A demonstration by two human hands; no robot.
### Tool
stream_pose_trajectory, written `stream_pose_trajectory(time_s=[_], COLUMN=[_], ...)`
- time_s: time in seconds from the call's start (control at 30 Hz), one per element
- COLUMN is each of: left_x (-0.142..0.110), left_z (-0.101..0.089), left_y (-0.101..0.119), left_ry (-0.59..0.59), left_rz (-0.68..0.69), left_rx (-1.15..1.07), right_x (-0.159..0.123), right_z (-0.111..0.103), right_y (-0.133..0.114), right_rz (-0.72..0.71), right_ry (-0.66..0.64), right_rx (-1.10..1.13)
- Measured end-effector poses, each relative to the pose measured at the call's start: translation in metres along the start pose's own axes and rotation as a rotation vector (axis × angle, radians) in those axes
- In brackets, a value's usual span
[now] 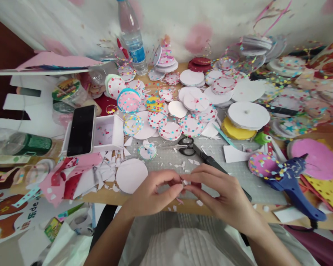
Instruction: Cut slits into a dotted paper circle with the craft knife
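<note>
At the table's front edge my left hand (162, 190) and my right hand (216, 188) meet, fingertips pinched together. Between them is a tiny white scrap of paper (185, 182), mostly covered by the fingers. Just beyond lie black-handled scissors (185, 146) and a black-handled tool (211, 160) on the grey cutting mat (166, 159). Left of my left hand is a plain white paper disc (131, 175), and above it a small decorated disc (147, 151). Several paper discs edged with coloured stars, such as a red-dotted one (170, 130), crowd the area behind.
A black phone (81, 130) rests on a white box (113, 127) at left. A water bottle (133, 40) stands at the back. To the right, a blue glue gun (296, 195) lies beside a pink disc (313, 158). Paper offcuts (102, 173) pile up at front left.
</note>
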State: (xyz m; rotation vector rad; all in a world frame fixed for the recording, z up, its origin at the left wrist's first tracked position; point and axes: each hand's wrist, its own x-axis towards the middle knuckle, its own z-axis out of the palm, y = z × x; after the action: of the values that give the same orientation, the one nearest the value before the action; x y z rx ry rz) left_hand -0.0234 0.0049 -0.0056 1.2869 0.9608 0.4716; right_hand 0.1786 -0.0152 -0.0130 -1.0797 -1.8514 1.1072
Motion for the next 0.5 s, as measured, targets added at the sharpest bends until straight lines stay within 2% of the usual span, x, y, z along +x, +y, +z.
stream_pose_trajectory(time_s=[0.2, 0.5], left_x=[0.001, 0.002], left_z=[0.003, 0.013], left_y=[0.001, -0.009], left_ry=[0.030, 0.070], left_rz=[-0.017, -0.055], left_rx=[-0.016, -0.108], right_x=[-0.004, -0.009], right_z=[0.001, -0.003], right_y=[-0.001, -0.004], right_rz=[-0.025, -0.031], right_ry=[0.061, 0.009], right_rx=[-0.056, -0.152])
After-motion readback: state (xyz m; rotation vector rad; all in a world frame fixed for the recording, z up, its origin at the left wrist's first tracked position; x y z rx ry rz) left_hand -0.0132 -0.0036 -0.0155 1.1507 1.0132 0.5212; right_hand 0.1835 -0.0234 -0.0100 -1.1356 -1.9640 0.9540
